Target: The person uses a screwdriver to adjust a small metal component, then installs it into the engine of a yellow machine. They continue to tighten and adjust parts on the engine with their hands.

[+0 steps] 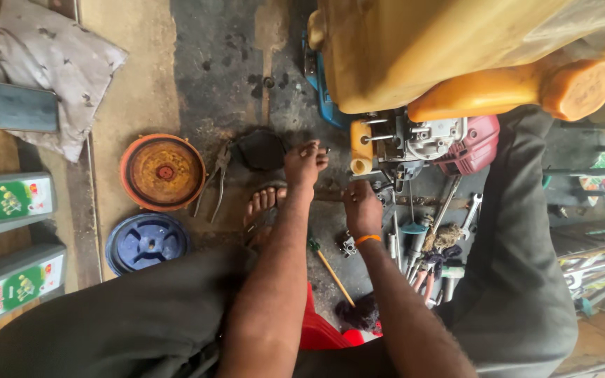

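Observation:
My left hand reaches forward to the dark, oily floor, its back towards me and its fingers apart, fingertips down beside a black cap-like part. My right hand, with an orange band on the wrist, is curled at the foot of a small engine that has a red cover and a cream-coloured pipe end. What its fingers hold is hidden. A small metal part lies just below this hand. My sandalled foot rests under the left forearm.
A yellow jerrycan with an orange cap hangs over the engine. Pliers, a rusty orange disc and a blue lid lie to the left. Spanners and screwdrivers lie to the right, a wooden-handled tool in the middle, oil cartons far left.

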`<state>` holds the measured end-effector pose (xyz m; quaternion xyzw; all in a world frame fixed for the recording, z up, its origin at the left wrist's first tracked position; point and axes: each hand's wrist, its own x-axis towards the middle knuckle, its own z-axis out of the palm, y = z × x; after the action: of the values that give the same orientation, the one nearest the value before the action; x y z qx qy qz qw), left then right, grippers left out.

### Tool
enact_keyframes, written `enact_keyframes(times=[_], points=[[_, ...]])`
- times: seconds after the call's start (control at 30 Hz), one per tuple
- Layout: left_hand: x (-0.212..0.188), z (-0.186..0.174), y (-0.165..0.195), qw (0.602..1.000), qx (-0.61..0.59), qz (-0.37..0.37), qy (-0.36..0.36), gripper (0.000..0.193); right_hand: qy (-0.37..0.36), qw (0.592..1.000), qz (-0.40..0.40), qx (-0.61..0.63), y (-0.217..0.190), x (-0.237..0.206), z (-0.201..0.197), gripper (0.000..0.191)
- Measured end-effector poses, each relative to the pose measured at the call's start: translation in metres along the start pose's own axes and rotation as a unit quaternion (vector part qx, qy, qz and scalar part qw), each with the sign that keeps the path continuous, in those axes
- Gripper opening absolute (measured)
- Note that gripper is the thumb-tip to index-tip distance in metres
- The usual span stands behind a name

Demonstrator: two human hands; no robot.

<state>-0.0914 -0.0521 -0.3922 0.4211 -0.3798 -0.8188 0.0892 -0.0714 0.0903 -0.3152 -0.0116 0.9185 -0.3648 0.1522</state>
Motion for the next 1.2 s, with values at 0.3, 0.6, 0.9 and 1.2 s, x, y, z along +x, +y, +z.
enact_keyframes(times=[0.3, 0.6, 0.9, 1.2], points=[[-0.001, -0.004, 0.011, 0.98, -0.063, -0.161, -0.099, 0.045, -0.082, 0.961, -0.173, -0.197, -0.012, 0.004, 0.007, 0.019], [-0.013, 0.011, 0.027, 0.983, -0.021, -0.145, -0.113, 0.044, -0.112, 0.993, -0.032, 0.026, -0.004, -0.001, -0.018, 0.018], [-0.021, -0.004, 0.013, 0.984, 0.097, -0.112, -0.097, 0.024, -0.221, 0.778, 0.188, 0.557, -0.014, -0.014, -0.085, 0.034], [-0.026, 0.008, 0.032, 0.981, 0.174, -0.07, -0.051, 0.021, -0.264, 0.732, 0.157, 0.609, -0.017, -0.036, -0.128, 0.04]])
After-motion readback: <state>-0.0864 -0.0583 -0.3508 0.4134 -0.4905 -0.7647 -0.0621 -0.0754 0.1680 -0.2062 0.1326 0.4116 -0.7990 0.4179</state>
